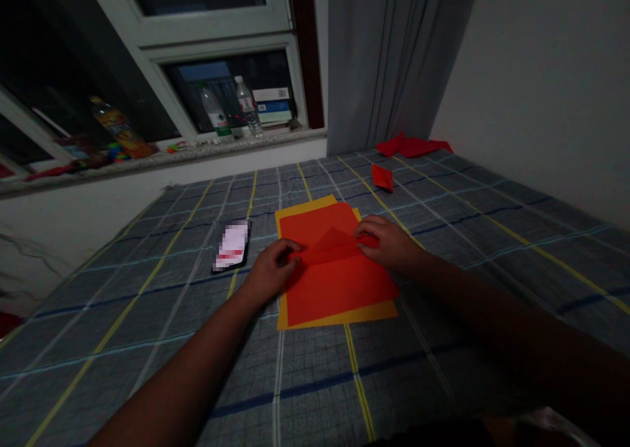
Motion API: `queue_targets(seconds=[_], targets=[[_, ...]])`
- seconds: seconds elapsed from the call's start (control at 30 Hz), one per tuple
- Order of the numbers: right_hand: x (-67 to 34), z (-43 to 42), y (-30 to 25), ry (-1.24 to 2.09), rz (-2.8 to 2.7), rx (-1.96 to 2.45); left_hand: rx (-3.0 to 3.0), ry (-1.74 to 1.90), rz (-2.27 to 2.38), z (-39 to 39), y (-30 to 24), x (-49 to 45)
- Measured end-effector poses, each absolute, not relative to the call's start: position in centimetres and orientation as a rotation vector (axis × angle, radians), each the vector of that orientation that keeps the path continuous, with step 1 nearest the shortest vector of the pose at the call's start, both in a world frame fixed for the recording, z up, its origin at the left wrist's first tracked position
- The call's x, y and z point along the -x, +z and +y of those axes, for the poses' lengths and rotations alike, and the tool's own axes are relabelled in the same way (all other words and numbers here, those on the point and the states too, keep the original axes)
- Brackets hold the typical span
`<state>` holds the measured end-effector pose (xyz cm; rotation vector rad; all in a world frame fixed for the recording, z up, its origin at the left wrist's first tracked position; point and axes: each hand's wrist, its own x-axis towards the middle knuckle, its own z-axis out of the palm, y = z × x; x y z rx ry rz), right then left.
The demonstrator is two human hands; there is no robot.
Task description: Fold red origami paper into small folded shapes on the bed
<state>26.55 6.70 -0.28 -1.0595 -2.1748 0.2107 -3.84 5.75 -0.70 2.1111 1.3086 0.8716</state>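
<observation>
One folded piece [332, 242] lies across one red sheet [339, 289], over yellow paper [361, 314]; left hand [270, 271] and right hand [388, 243] pinch its ends, fingers nearly closed. We judge folding part done: one peak shaped, remaining folds uncertain. We count one phone [232, 245], three bottles [249, 107], one small red packet [382, 178].

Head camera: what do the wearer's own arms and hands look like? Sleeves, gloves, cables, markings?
Left hand and right hand: ungloved, five-fingered human hands. Both forearms look bare, slim at the wrist and broader toward the elbow. No watch, bracelet, cable or marking visible. Right arm's near end is too dark to rule out a sleeve.
</observation>
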Motion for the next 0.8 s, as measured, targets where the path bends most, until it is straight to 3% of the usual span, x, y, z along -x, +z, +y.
queue_targets(seconds=[0.33,0.63,0.8], targets=[[-26.6,6.7,-0.3,0.235,-2.192,1.025,-2.217,0.835,1.18,5.8,-0.5,3.8],[-26.9,7.0,-0.5,0.255,-2.286,1.007,-1.959,0.809,1.289,6.7,-1.4,4.2],[-26.8,7.3,-0.9,0.248,-2.274,0.991,-2.086,0.99,1.475,6.8,-1.7,3.8]])
